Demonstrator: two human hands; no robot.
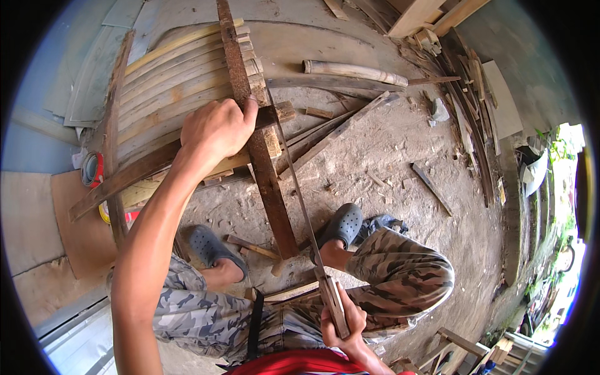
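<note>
My right hand (344, 317) is closed around the wooden handle of a handsaw (304, 209). Its long thin blade, seen nearly edge-on, runs up and away to the end of a dark wooden strip (140, 170). My left hand (219, 128) is closed over that strip near its right end, thumb pointing away from me. Beneath, the strip crosses a long dark rail (275, 209) dusted with sawdust. Several pale wooden slats (172, 97) lie side by side to the left, their ends reaching past the rail. The blade's contact with the wood is too fine to make out.
Another dark rail (114, 106) supports the slats at left, near rolls of tape (92, 169). A bamboo pole (356, 72) and loose planks (340, 134) lie on the dirt floor beyond. Scrap wood (472, 119) leans along the right wall. My clogged feet (342, 226) flank the near rail end.
</note>
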